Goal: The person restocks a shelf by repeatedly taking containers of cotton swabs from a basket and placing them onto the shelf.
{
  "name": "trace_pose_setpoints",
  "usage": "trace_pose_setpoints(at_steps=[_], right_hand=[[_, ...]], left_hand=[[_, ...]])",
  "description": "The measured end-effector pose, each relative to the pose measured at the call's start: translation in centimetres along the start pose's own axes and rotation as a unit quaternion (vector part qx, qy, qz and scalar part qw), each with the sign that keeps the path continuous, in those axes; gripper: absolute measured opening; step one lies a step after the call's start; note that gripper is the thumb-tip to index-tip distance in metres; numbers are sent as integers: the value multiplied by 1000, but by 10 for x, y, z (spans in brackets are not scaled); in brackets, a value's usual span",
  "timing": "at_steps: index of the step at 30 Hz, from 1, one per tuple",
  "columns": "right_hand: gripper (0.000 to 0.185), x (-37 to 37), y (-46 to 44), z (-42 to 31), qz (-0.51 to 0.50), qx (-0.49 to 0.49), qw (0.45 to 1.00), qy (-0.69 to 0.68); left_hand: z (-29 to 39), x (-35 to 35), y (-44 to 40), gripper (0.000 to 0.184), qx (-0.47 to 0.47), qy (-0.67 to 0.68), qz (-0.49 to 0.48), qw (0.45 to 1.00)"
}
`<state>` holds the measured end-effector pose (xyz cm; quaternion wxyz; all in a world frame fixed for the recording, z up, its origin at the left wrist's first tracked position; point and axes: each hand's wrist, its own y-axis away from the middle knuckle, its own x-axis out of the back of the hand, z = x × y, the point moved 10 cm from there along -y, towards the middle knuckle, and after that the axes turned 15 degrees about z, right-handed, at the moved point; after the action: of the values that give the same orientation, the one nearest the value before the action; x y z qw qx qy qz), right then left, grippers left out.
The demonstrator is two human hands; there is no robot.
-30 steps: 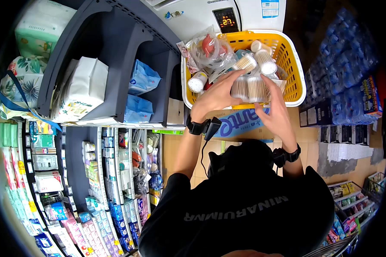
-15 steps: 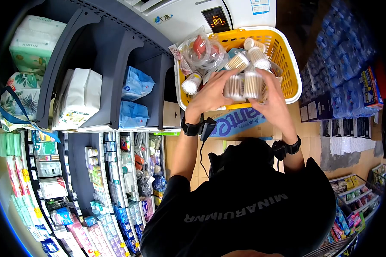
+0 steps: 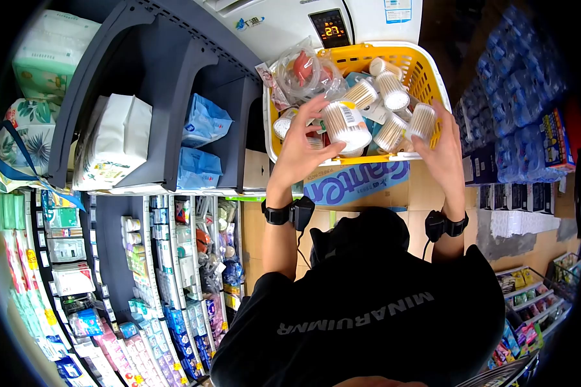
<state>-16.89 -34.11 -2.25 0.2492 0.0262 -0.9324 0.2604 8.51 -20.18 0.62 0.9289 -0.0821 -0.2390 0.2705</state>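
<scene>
A yellow basket with a white rim (image 3: 440,84) holds several clear tubs of cotton swabs (image 3: 392,90) and a plastic-wrapped item with red parts (image 3: 303,69). My left hand (image 3: 297,145) grips a larger swab tub (image 3: 346,126) with a barcode label, tilted above the basket's near side. Its fingers wrap around the tub's left side. At the basket's near right corner, my right hand (image 3: 442,145) has its thumb and fingers around another swab tub (image 3: 421,122). Between the two held tubs lies a further swab tub (image 3: 390,132).
Behind the basket stands a white appliance with a lit display (image 3: 331,29). A cardboard box (image 3: 361,184) is under its near edge. Dark shelves (image 3: 174,97) with tissue packs are at left, stocked racks (image 3: 174,277) below. Wrapped blue bottles (image 3: 523,97) stand at right.
My hands have moved apart. The left one has lifted and tilted a tub leftward, its barcode now showing. My right hand has shifted right with a tub. Other tubs between them are now uncovered.
</scene>
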Motion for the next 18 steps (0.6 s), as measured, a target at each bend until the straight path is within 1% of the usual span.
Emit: trace_pose_setpoints(at_steps=[1, 2, 4, 5, 7, 8, 10, 11, 12, 13, 14, 16, 18], right_hand=[[76, 1, 1, 0, -1, 2, 1000, 1], [74, 0, 2, 0, -14, 2, 1000, 17], [72, -2, 2, 3, -29, 4, 999, 34], [70, -5, 2, 4, -49, 21, 998, 38], [69, -10, 3, 6, -70, 39, 996, 42], [66, -12, 3, 7, -72, 43, 995, 50], [64, -17, 3, 8, -76, 51, 994, 56], [62, -20, 3, 12, -86, 45, 993, 67], [61, -22, 3, 14, -96, 38, 991, 80], [61, -24, 4, 14, -97, 40, 991, 80], [59, -24, 4, 12, -94, 52, 989, 97], [57, -28, 6, 12, -92, 67, 987, 114], [54, -28, 8, 12, -80, 86, 985, 130]], left_hand=[[2, 7, 2, 92, 3, 16, 30, 999], [4, 6, 5, 92, 3, 17, 32, 999], [2, 14, 10, 87, 49, 112, 85, 989], [5, 14, 13, 87, 49, 112, 87, 989], [-3, 11, 23, 79, 129, 197, 103, 966], [-2, 10, 26, 79, 129, 198, 105, 966], [-10, 0, 34, 70, 189, 260, 99, 942], [-12, -1, 36, 70, 189, 260, 102, 941], [-17, -5, 38, 68, 209, 290, 98, 929], [-20, -9, 41, 67, 229, 320, 93, 914], [-20, -10, 43, 67, 229, 321, 95, 914], [-22, -14, 50, 69, 277, 361, 100, 885], [-18, -15, 52, 70, 258, 367, 97, 888]])
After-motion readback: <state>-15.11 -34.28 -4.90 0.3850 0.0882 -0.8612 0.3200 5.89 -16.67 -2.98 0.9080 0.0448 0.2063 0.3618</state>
